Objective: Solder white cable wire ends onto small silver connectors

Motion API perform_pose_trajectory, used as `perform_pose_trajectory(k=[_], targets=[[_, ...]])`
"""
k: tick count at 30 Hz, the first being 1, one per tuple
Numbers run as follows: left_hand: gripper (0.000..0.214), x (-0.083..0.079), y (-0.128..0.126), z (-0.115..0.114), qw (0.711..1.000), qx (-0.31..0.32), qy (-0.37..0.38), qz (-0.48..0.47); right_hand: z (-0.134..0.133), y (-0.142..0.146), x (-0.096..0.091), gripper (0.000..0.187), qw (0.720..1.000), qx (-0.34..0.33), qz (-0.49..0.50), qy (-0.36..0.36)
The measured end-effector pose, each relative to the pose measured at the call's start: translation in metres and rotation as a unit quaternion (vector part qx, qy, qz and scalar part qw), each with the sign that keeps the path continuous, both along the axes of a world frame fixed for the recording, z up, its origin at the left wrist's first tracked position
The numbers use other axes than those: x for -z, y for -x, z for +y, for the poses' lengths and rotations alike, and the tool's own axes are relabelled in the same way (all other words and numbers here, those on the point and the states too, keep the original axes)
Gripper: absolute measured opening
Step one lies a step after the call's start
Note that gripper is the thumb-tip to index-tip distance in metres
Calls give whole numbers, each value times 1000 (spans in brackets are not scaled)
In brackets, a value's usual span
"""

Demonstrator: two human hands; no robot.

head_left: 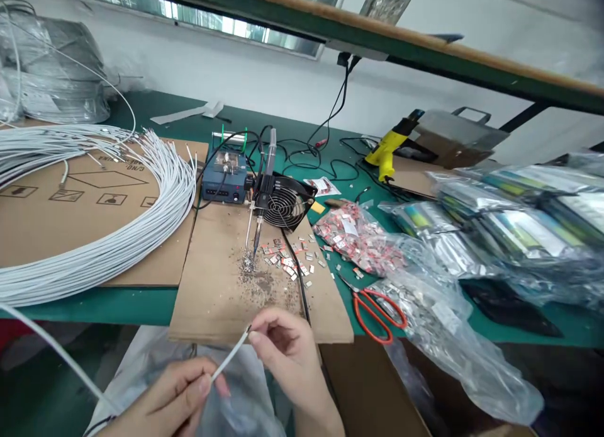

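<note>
Two bare hands hold one white cable [231,360] in the head view, on the wearer's side of the fan [283,207], by the near edge of a cardboard sheet [207,292]. The left hand [177,393] pinches the cable between thumb and fingers; the right hand [287,355] pinches its tip between thumb and forefinger, the other fingers curled. From the left hand the cable slants up towards the fan. Just beside the fan, on its left, sits a blue station [219,188] with a red light, and behind that a spool [229,138] with green ends. An iron [261,210] points down in front of the fan's left side, its tip by a patch of grey crumbs [246,264]. Small connectors [290,261] lie scattered in front of the fan. Well to its left, a coil [174,204] of many white cables rests on a flat box [56,226]. To its right on the green tabletop [141,308] are a bag of red-and-white parts [356,235], orange-handled scissors [380,311] nearer the wearer, and, farther right, a heap of clear-wrapped packs [514,216]. A yellow heat gun [389,150] lies behind and right of the fan.
</note>
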State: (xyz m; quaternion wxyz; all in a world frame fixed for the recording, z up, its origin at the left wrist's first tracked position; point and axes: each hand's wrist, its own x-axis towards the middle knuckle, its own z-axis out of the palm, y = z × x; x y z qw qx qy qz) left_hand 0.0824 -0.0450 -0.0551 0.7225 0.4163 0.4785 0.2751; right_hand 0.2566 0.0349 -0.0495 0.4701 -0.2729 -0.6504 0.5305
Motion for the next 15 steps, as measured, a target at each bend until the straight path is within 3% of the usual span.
perform_pose_trajectory(k=[6, 9, 13, 15], targets=[[49, 11, 6, -4, 998, 27, -3, 55, -14, 5, 8, 13, 1000, 18, -24, 10], [48, 10, 1, 1, 998, 32, -50, 37, -18, 6, 10, 12, 999, 14, -33, 18], [47, 3, -10, 12, 992, -13, -129, -4, -24, 9, 9, 7, 999, -7, -47, -15], [46, 1, -12, 14, 986, -41, -159, 29, -27, 9, 9, 6, 998, 11, -52, -38]])
